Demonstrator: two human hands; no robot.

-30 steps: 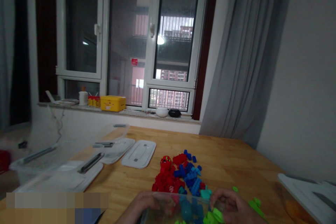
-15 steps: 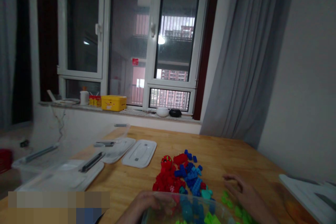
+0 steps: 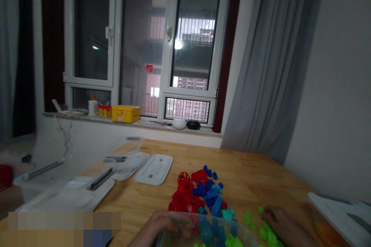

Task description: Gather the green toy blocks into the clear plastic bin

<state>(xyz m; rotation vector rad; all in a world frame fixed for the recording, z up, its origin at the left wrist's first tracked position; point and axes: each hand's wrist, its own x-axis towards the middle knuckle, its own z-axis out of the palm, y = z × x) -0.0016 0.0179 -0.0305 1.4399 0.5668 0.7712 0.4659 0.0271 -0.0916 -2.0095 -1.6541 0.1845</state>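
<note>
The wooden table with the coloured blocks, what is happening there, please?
A person sits at the wooden table with two bare hands low in the view. The left hand rests on the rim of a clear plastic container with blocks inside. The right hand lies flat on the table among loose green pieces. A pile of red blocks and blue blocks lies just beyond the container. White lids lie further left.

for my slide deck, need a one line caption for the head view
Left hand on clear plastic tub, right hand among green toy bricks.
</note>
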